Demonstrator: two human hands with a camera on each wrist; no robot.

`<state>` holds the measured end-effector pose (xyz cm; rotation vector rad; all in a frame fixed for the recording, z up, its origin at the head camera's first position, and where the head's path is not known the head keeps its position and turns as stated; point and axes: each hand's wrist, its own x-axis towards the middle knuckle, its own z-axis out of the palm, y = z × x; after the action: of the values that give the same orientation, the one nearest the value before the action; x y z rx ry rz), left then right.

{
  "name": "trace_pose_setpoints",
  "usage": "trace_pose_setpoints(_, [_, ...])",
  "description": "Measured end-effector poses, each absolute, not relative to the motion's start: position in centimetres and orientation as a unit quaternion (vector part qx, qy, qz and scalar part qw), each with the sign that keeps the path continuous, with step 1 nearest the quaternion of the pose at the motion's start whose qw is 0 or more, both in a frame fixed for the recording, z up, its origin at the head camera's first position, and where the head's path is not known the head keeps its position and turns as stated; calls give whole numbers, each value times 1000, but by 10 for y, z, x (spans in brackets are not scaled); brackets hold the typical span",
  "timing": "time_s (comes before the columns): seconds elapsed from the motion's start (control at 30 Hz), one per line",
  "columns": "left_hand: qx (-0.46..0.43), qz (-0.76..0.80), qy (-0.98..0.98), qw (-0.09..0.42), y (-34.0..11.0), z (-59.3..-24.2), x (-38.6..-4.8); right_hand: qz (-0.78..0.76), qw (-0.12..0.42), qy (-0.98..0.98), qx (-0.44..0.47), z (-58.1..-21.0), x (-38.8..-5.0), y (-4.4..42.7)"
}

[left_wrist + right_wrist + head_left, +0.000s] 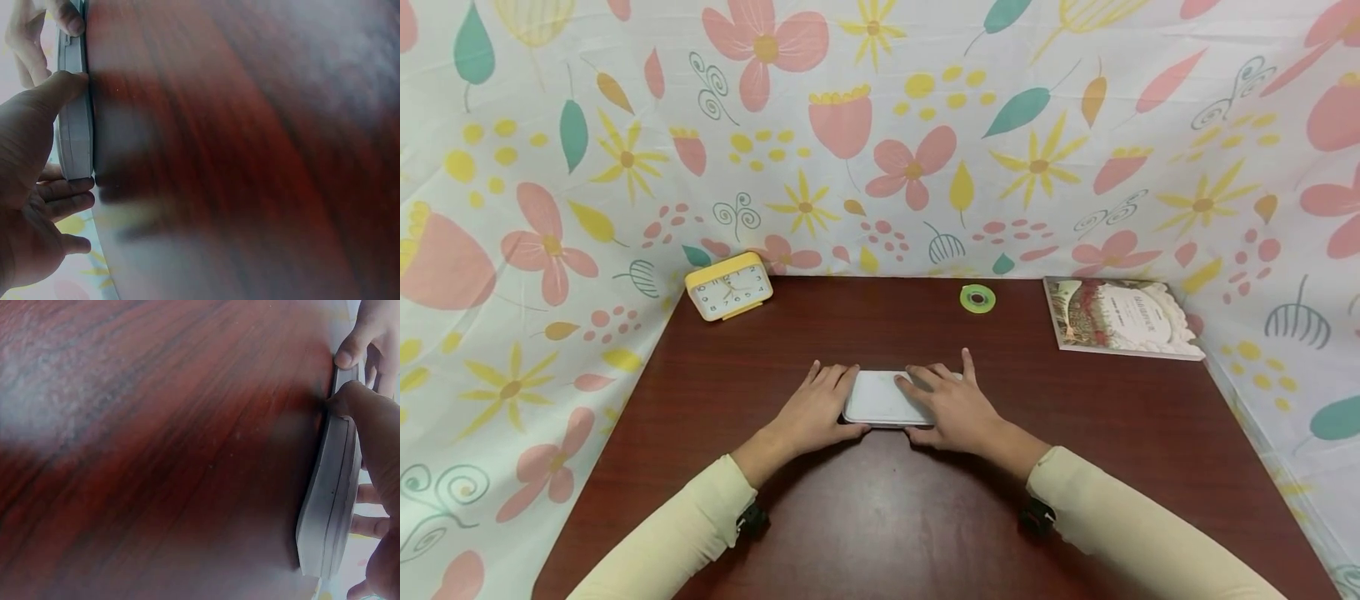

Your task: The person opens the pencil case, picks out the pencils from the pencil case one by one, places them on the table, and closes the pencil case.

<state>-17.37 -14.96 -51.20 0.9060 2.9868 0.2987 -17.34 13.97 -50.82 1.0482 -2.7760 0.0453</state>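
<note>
A flat white box (880, 397) with rounded corners lies on the table in the middle of the head view; it looks like a case, and a seam runs along its grey side (332, 497) in the right wrist view. My left hand (812, 414) grips its left end, the thumb on the near side and the fingers around the end and far edge. On the right part, my right hand (961, 414) holds it with the thumb against the near side and fingers over the top. The right little finger sticks out, away from the box. Its contents cannot be seen.
A yellow alarm clock (730, 286) stands at the back left of the dark red-brown table (880, 517). A small green ring-shaped item (977, 298) lies near the back edge, and a book (1120, 318) lies at the back right. Flowered cloth (880, 167) hangs around the table.
</note>
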Motion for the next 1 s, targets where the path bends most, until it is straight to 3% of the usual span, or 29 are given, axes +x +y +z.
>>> trace_pose_setpoints(0.63, [299, 96, 949, -4, -149, -512, -175, 3, 93, -926, 366, -504, -177, 139])
trace_pose_setpoints(1.0, [287, 120, 950, 6, -150, -511, -177, 11, 51, -928, 368, -493, -183, 141])
